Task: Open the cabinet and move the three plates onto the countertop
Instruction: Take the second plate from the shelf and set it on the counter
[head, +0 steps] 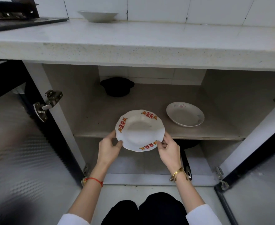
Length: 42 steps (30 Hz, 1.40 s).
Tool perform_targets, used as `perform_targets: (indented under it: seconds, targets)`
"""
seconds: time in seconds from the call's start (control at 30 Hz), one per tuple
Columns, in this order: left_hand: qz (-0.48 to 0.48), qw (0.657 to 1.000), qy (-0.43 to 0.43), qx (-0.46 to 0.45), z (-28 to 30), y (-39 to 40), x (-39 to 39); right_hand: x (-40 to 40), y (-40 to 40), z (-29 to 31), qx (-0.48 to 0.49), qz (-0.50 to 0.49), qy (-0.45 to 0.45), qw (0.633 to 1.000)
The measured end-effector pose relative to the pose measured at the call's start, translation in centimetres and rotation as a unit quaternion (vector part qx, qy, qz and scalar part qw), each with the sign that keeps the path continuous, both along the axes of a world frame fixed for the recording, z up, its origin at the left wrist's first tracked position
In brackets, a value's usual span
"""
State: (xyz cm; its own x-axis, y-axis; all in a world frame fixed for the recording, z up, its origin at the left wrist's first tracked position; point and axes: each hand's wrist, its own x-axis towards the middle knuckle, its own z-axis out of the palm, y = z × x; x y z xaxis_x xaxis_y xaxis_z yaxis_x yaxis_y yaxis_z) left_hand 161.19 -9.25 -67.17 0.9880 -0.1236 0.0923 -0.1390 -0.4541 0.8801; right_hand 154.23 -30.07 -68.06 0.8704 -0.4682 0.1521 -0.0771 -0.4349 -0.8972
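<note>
Three plates: one held, one shelved, one on the countertop.
Left hand (108, 147) and right hand (168, 149) pinch the red-patterned white scalloped plate (139, 130); pale floral plate (185, 114) on the cabinet shelf (214, 127); plain white plate (98, 16) on the grey speckled countertop (149, 38); black pot (117, 86) behind.

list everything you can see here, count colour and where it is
plate with red pattern: 1, white with red and orange marks, held in front of the cabinet shelf
plate on shelf: 1, white with faint floral print, right side of the shelf
plate on countertop: 1, white, at the back by the tiled wall
pot: 1, black, back left of the shelf
pan: 1, black, lower compartment, handle toward the camera
countertop: 1, pale speckled grey
stove: 1, black, far left of the countertop
cabinet doors: 2, silvery, swung open
left hand: grips the patterned plate's left rim
right hand: grips its right rim
</note>
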Motion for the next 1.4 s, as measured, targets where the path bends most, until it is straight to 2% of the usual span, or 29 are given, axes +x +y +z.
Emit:
perform_targets:
  seconds: [0.23,0.5,0.67,0.93,1.17,1.4]
  targets:
    - [0.024,1.0,-0.002,-0.004,0.1,1.3,-4.7,-3.7,0.5,0.2,-0.032,0.018,-0.025,0.999]
    - [0.056,0.998,0.001,-0.018,-0.7,1.2,-6.6,-4.9,0.3,-0.7,-0.015,0.035,-0.016,0.999]
    - [0.077,0.996,0.03,-0.031,2.0,1.3,-8.1,-6.1,1.1,1.8,-0.006,0.033,0.002,0.999]
    - [0.103,0.985,0.13,-0.051,11.8,3.6,-15.1,-12.6,4.5,11.1,0.011,0.033,0.078,0.996]
    - [0.088,0.988,0.125,-0.026,23.3,6.1,-20.8,-18.5,7.1,22.0,0.056,0.022,0.132,0.989]
    - [0.09,0.987,0.129,-0.031,36.0,8.6,-25.2,-23.2,9.2,35.6,0.046,0.023,0.128,0.99]
